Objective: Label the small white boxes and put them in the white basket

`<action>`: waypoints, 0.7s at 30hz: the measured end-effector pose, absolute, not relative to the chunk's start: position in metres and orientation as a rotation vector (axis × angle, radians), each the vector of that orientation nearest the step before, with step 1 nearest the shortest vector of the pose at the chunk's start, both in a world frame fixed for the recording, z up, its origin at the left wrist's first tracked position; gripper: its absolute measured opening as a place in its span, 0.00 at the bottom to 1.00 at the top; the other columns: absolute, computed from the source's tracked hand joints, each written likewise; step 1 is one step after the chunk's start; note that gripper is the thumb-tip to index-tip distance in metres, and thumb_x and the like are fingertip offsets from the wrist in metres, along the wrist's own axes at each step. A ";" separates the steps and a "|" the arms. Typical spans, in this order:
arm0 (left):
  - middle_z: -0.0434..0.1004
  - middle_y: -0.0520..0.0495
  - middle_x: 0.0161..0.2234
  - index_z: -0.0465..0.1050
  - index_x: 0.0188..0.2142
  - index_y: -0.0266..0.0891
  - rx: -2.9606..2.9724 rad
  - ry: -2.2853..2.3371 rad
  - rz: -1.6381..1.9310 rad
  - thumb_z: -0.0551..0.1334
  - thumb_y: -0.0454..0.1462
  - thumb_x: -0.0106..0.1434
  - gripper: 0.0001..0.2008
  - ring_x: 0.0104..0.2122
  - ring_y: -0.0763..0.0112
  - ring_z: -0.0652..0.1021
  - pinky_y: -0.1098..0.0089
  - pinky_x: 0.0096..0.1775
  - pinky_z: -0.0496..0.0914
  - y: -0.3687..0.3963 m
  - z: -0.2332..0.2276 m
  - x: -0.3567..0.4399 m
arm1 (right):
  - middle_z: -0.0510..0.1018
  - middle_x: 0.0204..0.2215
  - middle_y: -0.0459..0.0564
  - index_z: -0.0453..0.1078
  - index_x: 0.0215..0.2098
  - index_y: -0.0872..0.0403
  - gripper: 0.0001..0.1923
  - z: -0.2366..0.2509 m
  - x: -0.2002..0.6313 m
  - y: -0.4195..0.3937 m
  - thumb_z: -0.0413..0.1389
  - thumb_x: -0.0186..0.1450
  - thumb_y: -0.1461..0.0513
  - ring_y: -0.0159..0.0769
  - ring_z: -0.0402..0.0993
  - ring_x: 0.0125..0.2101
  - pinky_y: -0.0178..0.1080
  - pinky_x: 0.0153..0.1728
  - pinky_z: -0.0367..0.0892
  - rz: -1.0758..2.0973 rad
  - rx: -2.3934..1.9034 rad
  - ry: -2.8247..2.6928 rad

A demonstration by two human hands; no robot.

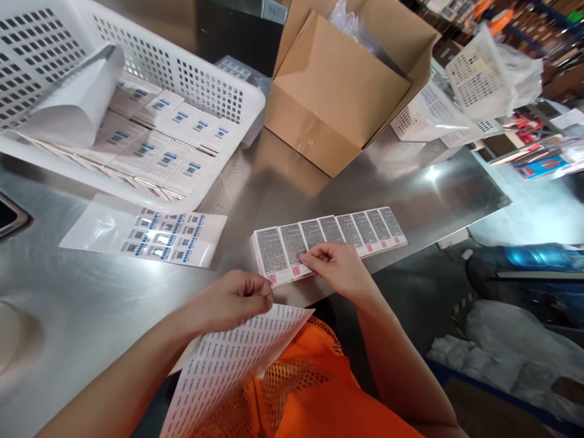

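Note:
Several small white boxes [347,234] with printed text and pink marks lie side by side in a row on the steel table [68,316] near its front edge. My right hand [335,266] presses its fingertips on the second and third box from the left. My left hand [237,298] pinches the top edge of a white sheet of small printed labels [228,365], which hangs down over my orange mesh vest. The two hands are close together, just apart.
A white perforated basket [205,85] full of white boxes with blue labels stands at the back left, a curled backing sheet in it. A part-used blue label sheet [155,237] lies before it. An open cardboard box [337,91] stands behind; more baskets [474,79] at right.

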State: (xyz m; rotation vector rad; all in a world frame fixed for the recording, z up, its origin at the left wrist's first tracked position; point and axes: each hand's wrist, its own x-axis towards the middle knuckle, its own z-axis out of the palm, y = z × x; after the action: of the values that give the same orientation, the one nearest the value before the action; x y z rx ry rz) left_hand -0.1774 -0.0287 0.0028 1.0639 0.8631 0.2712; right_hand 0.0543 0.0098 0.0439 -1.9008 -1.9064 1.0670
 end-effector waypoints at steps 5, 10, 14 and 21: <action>0.58 0.58 0.19 0.69 0.27 0.37 1.058 0.874 0.259 0.58 0.37 0.58 0.07 0.19 0.77 0.57 0.73 0.22 0.50 -0.029 0.005 -0.177 | 0.75 0.18 0.44 0.75 0.22 0.53 0.13 0.043 0.052 0.008 0.60 0.60 0.55 0.33 0.70 0.22 0.34 0.24 0.60 0.993 -1.911 -1.931; 0.58 0.57 0.19 0.68 0.26 0.37 1.076 0.888 0.251 0.58 0.38 0.59 0.07 0.19 0.77 0.58 0.73 0.22 0.51 -0.028 0.007 -0.177 | 0.73 0.17 0.43 0.72 0.22 0.52 0.10 0.042 0.046 0.005 0.60 0.59 0.57 0.33 0.68 0.21 0.35 0.26 0.61 0.879 -1.954 -1.921; 0.56 0.59 0.18 0.67 0.26 0.38 1.084 0.885 0.262 0.58 0.39 0.60 0.09 0.18 0.78 0.56 0.73 0.21 0.48 -0.028 0.007 -0.178 | 0.68 0.18 0.39 0.64 0.25 0.52 0.16 0.033 0.053 0.006 0.67 0.51 0.55 0.31 0.65 0.20 0.35 0.26 0.62 0.744 -1.968 -1.811; 0.59 0.58 0.20 0.68 0.28 0.38 1.118 0.826 0.313 0.59 0.39 0.62 0.08 0.19 0.78 0.58 0.73 0.22 0.51 -0.027 0.007 -0.183 | 0.78 0.34 0.47 0.71 0.40 0.53 0.13 0.039 0.060 -0.027 0.64 0.60 0.56 0.33 0.76 0.34 0.36 0.35 0.72 1.238 -1.426 -1.783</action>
State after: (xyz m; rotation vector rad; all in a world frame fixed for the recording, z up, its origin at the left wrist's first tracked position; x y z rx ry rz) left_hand -0.1835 -0.0270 0.0073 1.1185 0.8255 0.3130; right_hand 0.0595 -0.0270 0.0394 -1.4258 -1.7832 1.2384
